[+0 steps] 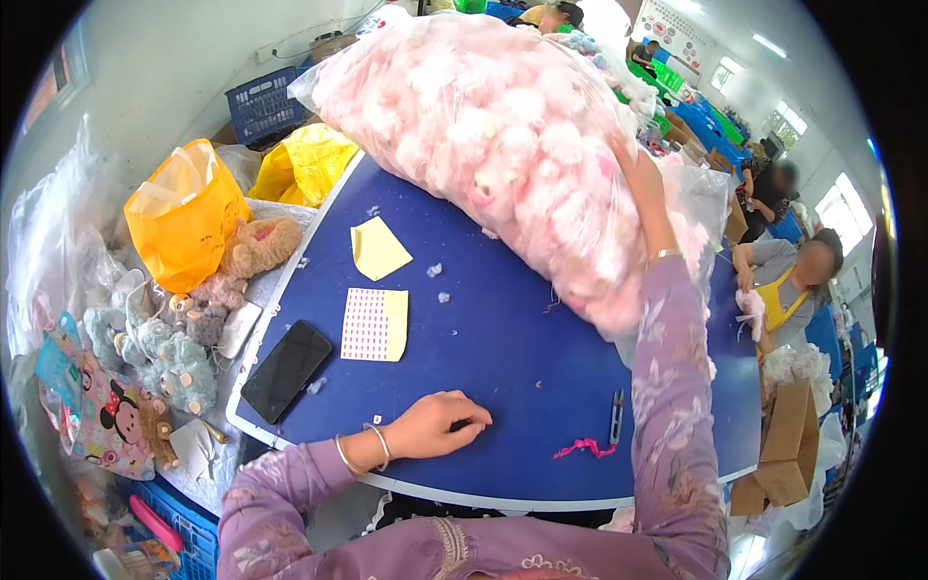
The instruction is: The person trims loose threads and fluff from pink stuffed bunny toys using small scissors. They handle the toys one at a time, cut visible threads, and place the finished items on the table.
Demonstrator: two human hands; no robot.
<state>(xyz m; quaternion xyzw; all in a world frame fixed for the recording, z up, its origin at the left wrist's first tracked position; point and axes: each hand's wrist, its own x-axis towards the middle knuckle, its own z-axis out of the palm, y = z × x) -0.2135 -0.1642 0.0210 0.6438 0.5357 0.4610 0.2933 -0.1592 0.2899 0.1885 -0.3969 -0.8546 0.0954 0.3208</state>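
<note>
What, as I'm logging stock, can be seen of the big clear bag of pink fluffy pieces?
The transparent plastic bag looks thin and wrinkled, and bulges with pale pink, fluffy pieces, with deeper pink patches showing through. It lies across the far side of the blue tabletop. The right grip touches its right side; any closure is unclear.

Clock positions on the bench (483, 353), 12 being its far side: the bulging bag (493, 155) is blocking 11 to 2; the right hand (640, 179) is pressing against it, its forearm obstructing 3. A passage is crossing the centre, between the left hand (440, 427) at 7 and snips (616, 420) at 4. A phone (286, 371) and sticker sheet (372, 324) are lying low at 9.
</note>
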